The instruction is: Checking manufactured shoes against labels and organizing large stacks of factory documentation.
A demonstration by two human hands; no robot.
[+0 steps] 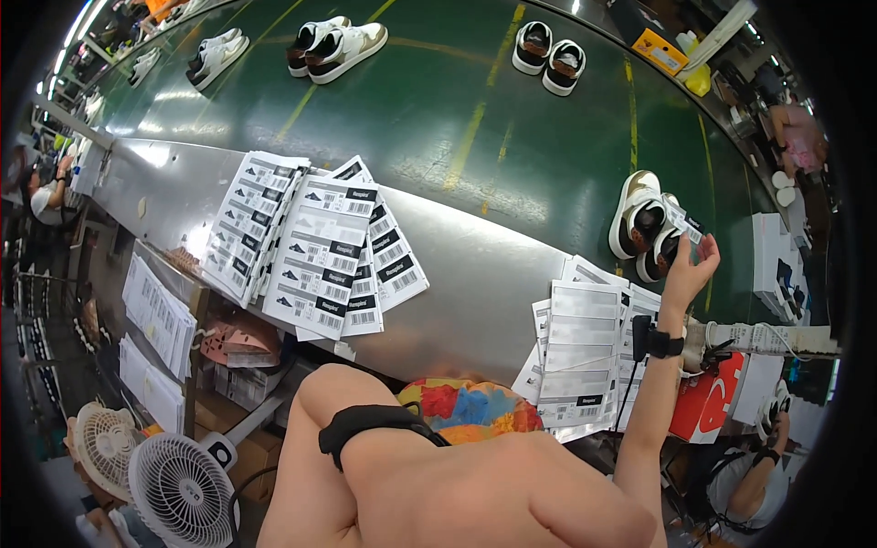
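At the right, my right hand [692, 274], with a black strap around its wrist, pinches a small black-and-white label [689, 225] between its fingertips. The label is held over a pair of white, black and brown sneakers [634, 216] on the green work surface [420, 119]; whether it touches them I cannot tell. My left hand [512, 484] is raised very close in the lower middle, beyond a black wrist strap, and its fingers are hidden. Near my right forearm lie label sheets [585, 333], several of their spaces blank.
More printed label sheets [320, 251] are stacked on the metal ledge [448, 274]. Other sneakers [343, 50] stand along the green surface. A red box [711, 402] is beside my right forearm. White fans [183, 484] stand at lower left. Other people work at both sides.
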